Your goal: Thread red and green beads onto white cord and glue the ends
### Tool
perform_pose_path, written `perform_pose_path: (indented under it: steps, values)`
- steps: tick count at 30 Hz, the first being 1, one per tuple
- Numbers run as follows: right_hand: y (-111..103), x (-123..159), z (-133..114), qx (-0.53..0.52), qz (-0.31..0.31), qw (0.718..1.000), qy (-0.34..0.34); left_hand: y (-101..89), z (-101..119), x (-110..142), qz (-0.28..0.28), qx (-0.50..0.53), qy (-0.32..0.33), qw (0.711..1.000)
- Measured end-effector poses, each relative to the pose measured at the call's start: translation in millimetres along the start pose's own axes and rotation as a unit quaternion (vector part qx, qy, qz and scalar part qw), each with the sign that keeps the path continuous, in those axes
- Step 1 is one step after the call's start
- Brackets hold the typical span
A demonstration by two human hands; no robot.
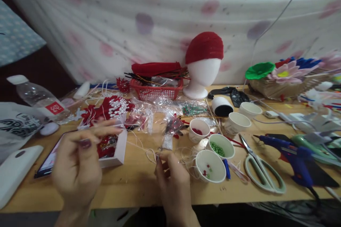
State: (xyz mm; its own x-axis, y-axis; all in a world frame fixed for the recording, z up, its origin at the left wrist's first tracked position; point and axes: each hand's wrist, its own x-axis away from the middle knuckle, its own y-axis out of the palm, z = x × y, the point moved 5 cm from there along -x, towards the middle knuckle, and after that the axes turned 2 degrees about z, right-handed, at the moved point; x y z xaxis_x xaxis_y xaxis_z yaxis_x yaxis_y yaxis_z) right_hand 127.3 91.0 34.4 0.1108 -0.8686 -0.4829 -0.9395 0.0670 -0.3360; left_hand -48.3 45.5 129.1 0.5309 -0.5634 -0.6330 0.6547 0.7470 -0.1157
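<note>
My left hand [80,165] is raised over the phone [49,159] and the white box [121,145]. Its thumb is bent in against the fingers, which are blurred, so whatever they pinch cannot be made out. Lower in the middle, my right hand [173,181] pinches thin white cord [151,155] at its fingertips; a loop of the cord sticks out to the left. Right beside that hand stands a paper cup [210,166] with a few red and green beads. Behind it are a cup of green beads [217,148] and a cup of red beads [197,131].
Scissors [263,173] and a blue glue gun [290,156] lie at right. A foam head with a red cap [204,48] stands behind, next to a red basket [157,90]. Plastic packets [144,111] cover the middle. A bottle [39,95] leans at left.
</note>
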Motion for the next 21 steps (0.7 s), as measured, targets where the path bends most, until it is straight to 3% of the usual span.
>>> perform_pose_path:
  steps: [3, 5, 8, 12, 17, 21]
  values:
    - [-4, -5, -3, 0.008, -0.023, 0.999, 0.02, 3.2, -1, 0, -0.048, 0.02, -0.005, 0.999]
    - [-11, -2, -8, -0.015, -0.029, 0.999, 0.031, 6.7, 2, 2, -0.093, -0.044, 0.04, 0.994]
    - [-19, 9, -18, -0.127, -0.032, 0.99, 0.056, 14.4, 12, 11, -0.18, -0.108, 0.123, 0.97]
    - [-14, 21, -26, -0.329, -0.098, 0.93, 0.13, 23.4, 19, 31, -0.28, -0.081, 0.14, 0.946]
    - [-6, 20, -20, -0.49, -0.122, 0.841, 0.196, 28.7, 16, 48, -0.291, -0.061, 0.124, 0.947]
    - [-9, 18, -11, -0.506, -0.107, 0.831, 0.207, 38.5, 14, 50, -0.285, -0.072, 0.115, 0.949]
